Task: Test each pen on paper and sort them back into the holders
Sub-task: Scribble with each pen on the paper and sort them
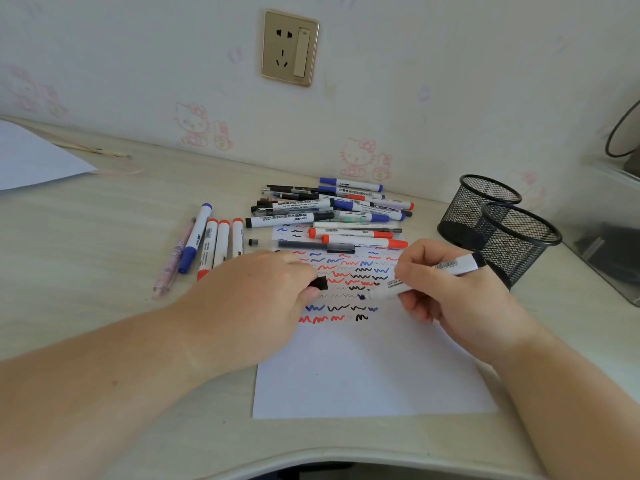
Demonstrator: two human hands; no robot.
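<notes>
My right hand (446, 289) grips an uncapped black whiteboard marker (453, 266), its tip low over the white paper (374, 368) beside rows of red, blue and black squiggles. My left hand (256, 299) pinches the marker's black cap (319, 283) just left of the tip. A pile of pens and markers (329, 211) lies at the top of the sheet. Several sorted markers and a pink pen (207, 242) lie to the left. Two black mesh holders (485, 209) (519, 242) stand at the right, with no pens showing in them.
A wall with a socket plate (290, 47) runs behind the desk. A second white sheet (31, 157) and a thin pencil (93, 150) lie at the far left. A clear box (609, 251) sits at the right edge. The desk's curved front edge (329, 457) is near me.
</notes>
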